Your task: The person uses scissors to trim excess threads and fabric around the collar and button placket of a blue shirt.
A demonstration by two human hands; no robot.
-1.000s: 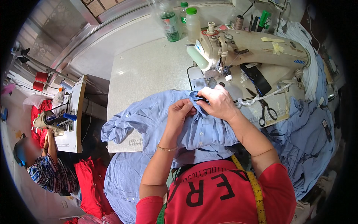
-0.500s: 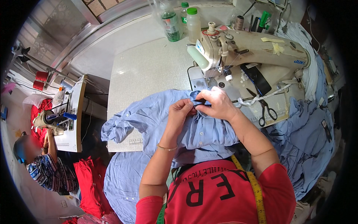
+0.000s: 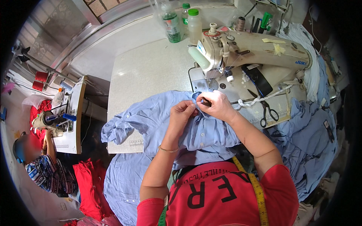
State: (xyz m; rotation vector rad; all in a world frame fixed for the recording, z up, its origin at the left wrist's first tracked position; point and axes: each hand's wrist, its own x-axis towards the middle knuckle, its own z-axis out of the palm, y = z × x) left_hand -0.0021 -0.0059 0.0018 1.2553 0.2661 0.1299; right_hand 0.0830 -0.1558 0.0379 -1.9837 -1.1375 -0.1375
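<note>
A light blue button-up shirt (image 3: 154, 109) lies across the sewing table and hangs over its front edge, with white buttons down its front placket. My left hand (image 3: 183, 113) pinches the shirt near its collar, fingertips pressed together. Close beside it, my right hand (image 3: 218, 107) is closed around a small dark tool (image 3: 205, 101); most of that tool is hidden by my fingers, so its kind cannot be made out. Both hands meet just in front of the needle area of the sewing machine (image 3: 256, 49).
Black-handled scissors (image 3: 268, 112) and a twisted white cord (image 3: 260, 100) lie right of my hands. Small white buttons (image 3: 245, 77) sit under the machine arm. Bottles (image 3: 194, 26) stand behind. More blue garments (image 3: 305, 150) are heaped at right. Another person (image 3: 49, 169) works at a machine on the left.
My right hand has turned slightly and its fingers have drawn in closer around the dark tool. The left hand keeps its pinch on the shirt in nearly the same place.
</note>
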